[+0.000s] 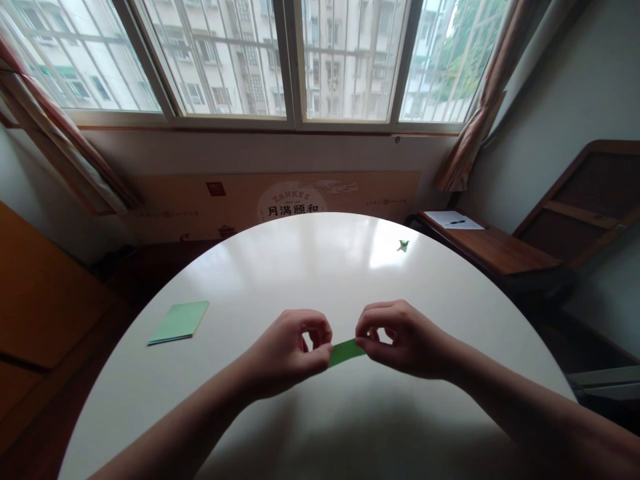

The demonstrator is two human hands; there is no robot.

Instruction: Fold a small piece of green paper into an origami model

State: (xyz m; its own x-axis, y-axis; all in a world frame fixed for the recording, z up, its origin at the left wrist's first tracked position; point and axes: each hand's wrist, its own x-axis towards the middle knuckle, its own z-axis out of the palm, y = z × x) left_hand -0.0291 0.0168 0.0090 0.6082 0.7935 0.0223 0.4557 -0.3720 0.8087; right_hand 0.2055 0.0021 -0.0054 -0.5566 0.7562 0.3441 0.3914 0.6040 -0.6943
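Note:
A narrow strip of green paper (345, 351) stretches between my two hands, above the white table. My left hand (303, 343) pinches its left end between thumb and fingers. At the other end, my right hand (395, 333) grips the strip the same way, with thumb and fingertips closed on it. The strip slants slightly, its right end a little higher. Its ends are partly hidden by my fingers.
A stack of light green paper squares (181, 321) lies on the round white table (280, 267) at left. Toward the far right edge sits a small green folded paper piece (403, 245). Beyond, a wooden chair (515, 250) bears white paper (453, 220) and a pen.

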